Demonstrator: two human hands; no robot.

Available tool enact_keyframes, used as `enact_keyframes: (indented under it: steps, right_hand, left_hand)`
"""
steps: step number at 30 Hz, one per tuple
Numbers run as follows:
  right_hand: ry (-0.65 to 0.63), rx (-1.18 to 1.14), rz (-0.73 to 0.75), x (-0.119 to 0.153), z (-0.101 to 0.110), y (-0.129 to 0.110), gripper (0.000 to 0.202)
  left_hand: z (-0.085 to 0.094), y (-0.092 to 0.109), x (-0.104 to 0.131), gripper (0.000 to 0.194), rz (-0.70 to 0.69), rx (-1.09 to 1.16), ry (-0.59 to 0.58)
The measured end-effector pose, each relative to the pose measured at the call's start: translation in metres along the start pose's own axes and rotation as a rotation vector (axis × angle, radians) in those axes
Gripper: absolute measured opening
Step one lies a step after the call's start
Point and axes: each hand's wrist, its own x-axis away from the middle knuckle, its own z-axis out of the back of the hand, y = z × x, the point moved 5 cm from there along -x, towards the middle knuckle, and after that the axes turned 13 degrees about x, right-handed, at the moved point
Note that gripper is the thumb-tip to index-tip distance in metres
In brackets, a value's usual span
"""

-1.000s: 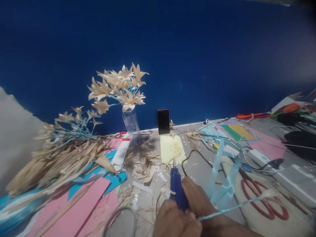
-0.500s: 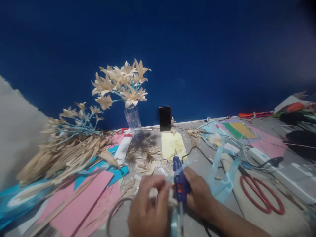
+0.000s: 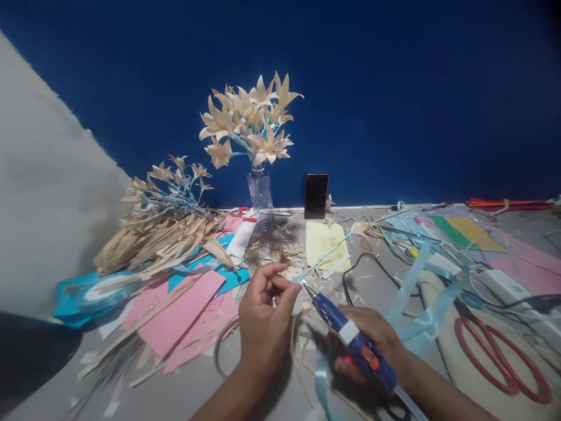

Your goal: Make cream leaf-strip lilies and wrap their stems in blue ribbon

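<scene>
1. L hand (image 3: 265, 313): thumb + index pinched on thin blue stem (image 3: 323, 258), at its near end; other fingers loosely curled.
2. Stem: slants up + away to R from L fingertips, passes in front of yellow sheet (image 3: 318, 245). Pale bud (image 3: 360, 228) at far tip, too small for detail.
3. R hand (image 3: 377, 333): closed round body of blue glue gun (image 3: 329, 311), fingers partly hidden behind/under it.
4. Glue gun: tilted, nozzle pts up-L twd L fingertips, just beside stem's near end; can't tell if touching. White band + orange patch on body; clear stick (image 3: 409, 403) out of rear, lower R.
5. Straight ahead, nr blue wall (image 3: 394, 117): clear bottle (image 3: 262, 196) w/ pale flowers (image 3: 263, 143) standing in it; phone (image 3: 316, 196) upright to R of bottle, behind yellow sheet.
6. L side: heap of dry husks (image 3: 153, 240) w/ 2nd flower bunch (image 3: 179, 184) lying on top; pink sheets (image 3: 184, 313) nr L hand; ribbon roll (image 3: 103, 292) on blue sheet, far L.
7. R side: lt-blue ribbon (image 3: 412, 286) in loose loops, beyond R hand; red-handled scissors (image 3: 497, 352) nr R forearm; white pwr strip (image 3: 504, 280) past them; blk cable (image 3: 368, 257) curls btwn glue gun + ribbon.
8. Scraps (image 3: 280, 251) scattered on grey surface (image 3: 179, 397), esp. in front of bottle.
</scene>
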Motion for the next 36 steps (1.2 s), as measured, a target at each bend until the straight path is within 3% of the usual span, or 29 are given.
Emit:
enact_keyframes:
  steps: [5,13,30,36]
  right_hand:
    - [-0.024,0.003,-0.037,0.0,0.0,0.001,0.032]
    - [-0.023,-0.023,-0.014,-0.002,0.0,0.0,0.027]
    - [0.002,-0.034,-0.011,-0.005,0.004,-0.002,0.029]
    - [-0.008,-0.111,0.002,-0.008,0.005,-0.003,0.028]
  left_hand:
    - [0.0,0.001,0.003,0.024,-0.175,-0.119,-0.03]
    - [-0.004,0.014,0.011,0.024,-0.563,-0.373,-0.102]
    - [-0.007,0.014,0.013,0.024,-0.74,-0.495,-0.137]
    - [-0.006,0.011,0.011,0.022,-0.69,-0.495,-0.123]
